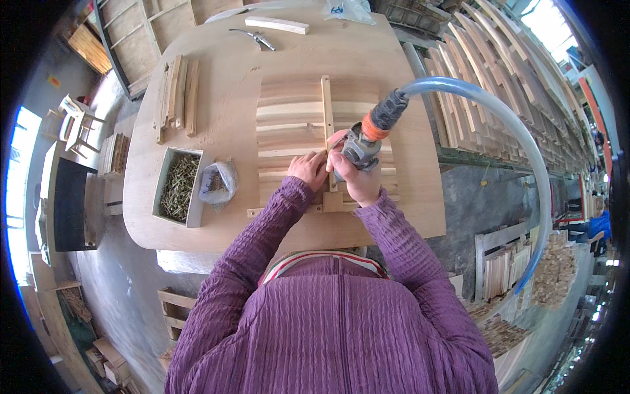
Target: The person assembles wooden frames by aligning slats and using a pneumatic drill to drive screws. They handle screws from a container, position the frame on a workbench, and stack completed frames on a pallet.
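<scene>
My right hand (355, 176) grips a grey power driver (360, 146) with an orange ring and a dark sleeve; its tip is hidden by my fingers. Just left of it, my left hand (307, 170) lies against a narrow wooden strip (327, 105) with holes along it. The left fingers are bent and close together at the strip's edge, and whatever they pinch is hidden. Beneath both hands, the strip crosses several wooden slats (289, 117) laid side by side. A second strip (260, 212) runs across their near end, with a small block (333, 201) at the joint.
A clear hose (505, 108) arches from the driver down the right side. On the table (223, 62) are a box of screws (178, 184), a plastic bag (218, 184), loose wooden sticks (177, 92), an air blow gun (257, 39) and a pale bar (277, 25). Stacked boards (485, 85) stand right.
</scene>
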Motion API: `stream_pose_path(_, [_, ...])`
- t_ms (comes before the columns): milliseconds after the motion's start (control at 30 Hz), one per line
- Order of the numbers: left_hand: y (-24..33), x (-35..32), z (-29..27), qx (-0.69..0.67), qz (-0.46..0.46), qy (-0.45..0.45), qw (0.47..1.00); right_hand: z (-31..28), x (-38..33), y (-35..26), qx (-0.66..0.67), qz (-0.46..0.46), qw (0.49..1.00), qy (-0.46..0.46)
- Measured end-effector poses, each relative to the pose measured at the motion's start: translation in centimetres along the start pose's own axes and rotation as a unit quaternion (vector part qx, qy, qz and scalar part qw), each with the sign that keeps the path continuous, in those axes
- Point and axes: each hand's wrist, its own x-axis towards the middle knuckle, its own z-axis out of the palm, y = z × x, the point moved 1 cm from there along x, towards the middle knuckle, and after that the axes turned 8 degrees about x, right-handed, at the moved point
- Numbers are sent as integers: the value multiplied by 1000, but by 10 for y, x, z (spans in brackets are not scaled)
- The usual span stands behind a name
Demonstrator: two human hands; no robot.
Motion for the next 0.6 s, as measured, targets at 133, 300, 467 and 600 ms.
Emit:
stream_pose_path(133, [-13, -2, 10, -126, -34, 87, 988, 2, -1, -1, 0, -8, 1000, 1])
stream_pose_path(300, [-64, -7, -26, -863, -361, 75, 345, -1, -3, -5, 20, -3, 1000, 6])
stream_pose_path(467, [-56, -24, -51, -804, -426, 129, 395, 3, 4, -7, 57, 29, 998, 11])
stream_pose_path(600, [-36, -39, -60, -742, -394, 58, 539, 5, 4, -4, 44, 35, 998, -12])
